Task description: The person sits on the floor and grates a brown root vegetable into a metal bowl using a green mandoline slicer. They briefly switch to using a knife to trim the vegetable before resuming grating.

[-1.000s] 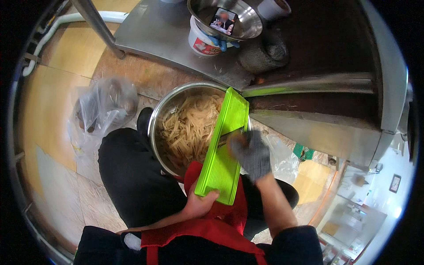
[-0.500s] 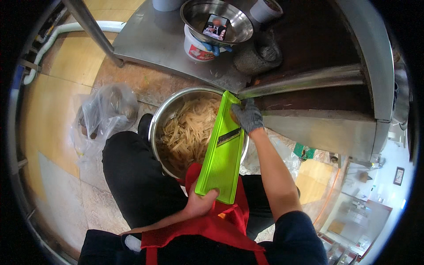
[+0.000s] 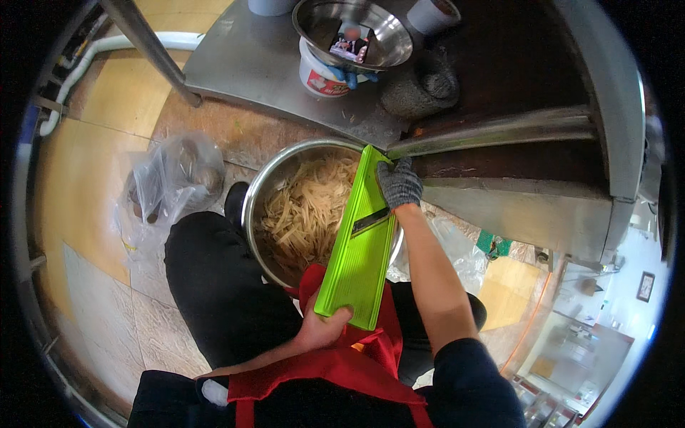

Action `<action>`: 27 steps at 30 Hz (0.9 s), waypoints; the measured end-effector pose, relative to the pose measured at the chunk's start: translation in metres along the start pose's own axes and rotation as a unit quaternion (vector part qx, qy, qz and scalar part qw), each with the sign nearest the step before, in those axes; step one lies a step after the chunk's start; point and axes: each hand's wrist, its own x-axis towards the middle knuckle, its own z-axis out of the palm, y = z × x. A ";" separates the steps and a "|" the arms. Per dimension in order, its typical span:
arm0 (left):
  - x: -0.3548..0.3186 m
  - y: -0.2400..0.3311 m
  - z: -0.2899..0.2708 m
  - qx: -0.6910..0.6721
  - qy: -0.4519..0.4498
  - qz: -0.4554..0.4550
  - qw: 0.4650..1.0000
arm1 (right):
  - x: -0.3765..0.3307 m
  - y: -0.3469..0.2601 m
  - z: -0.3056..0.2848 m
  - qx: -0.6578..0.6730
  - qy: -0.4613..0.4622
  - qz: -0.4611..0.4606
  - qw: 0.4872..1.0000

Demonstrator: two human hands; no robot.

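A bright green mandoline slicer (image 3: 354,264) slants over a wide steel pot (image 3: 251,227), its dark blade midway along. My left hand (image 3: 325,329) is closed round the slicer's near end, thumb on top. In a grey knit glove, my right hand (image 3: 401,184) lies closed on the slicer's far part, beyond the blade. Its curled fingers hide whatever is under them. Long pale strips (image 3: 307,207) of a sliced vegetable fill much of the pot. The pot stands on the floor between my legs, with part of its right side behind the slicer.
Left of the pot, a clear plastic bag (image 3: 171,178) holds round brownish items. Ahead, a metal shelf (image 3: 242,64) carries a white bucket (image 3: 322,77) with a steel bowl (image 3: 396,46) on top; a phone (image 3: 349,44) rests in the bowl. A stone mortar (image 3: 421,89) stands beside them.
My gloved right hand has turned and shifted slightly on the slicer, and a brownish bit visible under its fingers before is now hidden. Slicer and left hand keep nearly the same place.
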 end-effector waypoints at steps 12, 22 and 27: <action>-0.002 -0.002 -0.009 0.003 -0.003 0.045 0.999 | -0.180 -0.036 -0.105 0.067 -0.056 -0.210 0.974; 0.003 0.012 0.008 -0.003 -0.005 0.023 1.000 | 0.022 0.015 -0.010 -0.008 -0.105 -0.055 0.993; -0.002 0.005 0.000 -0.046 -0.015 0.000 0.999 | -0.135 -0.029 -0.117 0.051 -0.132 -0.078 0.987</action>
